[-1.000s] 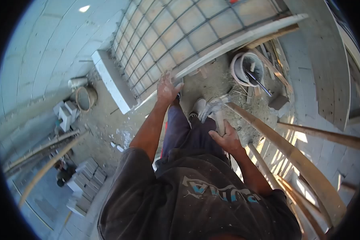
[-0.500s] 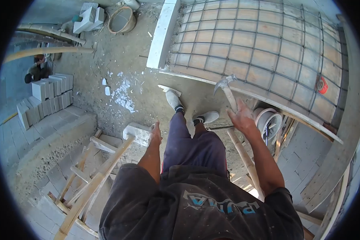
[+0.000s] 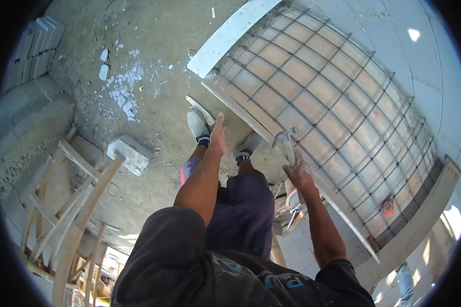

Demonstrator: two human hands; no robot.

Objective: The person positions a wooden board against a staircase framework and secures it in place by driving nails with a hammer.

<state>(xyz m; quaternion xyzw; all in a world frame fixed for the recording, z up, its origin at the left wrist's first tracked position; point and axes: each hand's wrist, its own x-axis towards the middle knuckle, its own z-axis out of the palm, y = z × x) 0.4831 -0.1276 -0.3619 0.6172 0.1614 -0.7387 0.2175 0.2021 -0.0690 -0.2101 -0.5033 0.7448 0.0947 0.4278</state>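
My right hand [image 3: 300,171] is wrapped round the handle of a claw hammer [image 3: 287,139], whose metal head points away from me beside the edge of a rebar grid [image 3: 338,102]. Empty, with its fingers extended, my left hand [image 3: 217,137] hangs in front of my body above the floor, near my shoes. The grid lies over boards, bordered by a long wooden edge board [image 3: 243,113] and a white block [image 3: 230,36]. A red round object [image 3: 388,206] rests at the grid's lower right.
A wooden ladder-like frame [image 3: 79,220] stands at the lower left, near a loose block [image 3: 129,155]. White fragments [image 3: 124,92] litter the floor. Stacked blocks [image 3: 36,48] are at the upper left, and a bucket [image 3: 293,199] sits under the edge board.
The view has turned, bringing the grid to the right. My left hand has moved forward from beside the loose block. The hammer stays in my right hand, and my feet have shifted.
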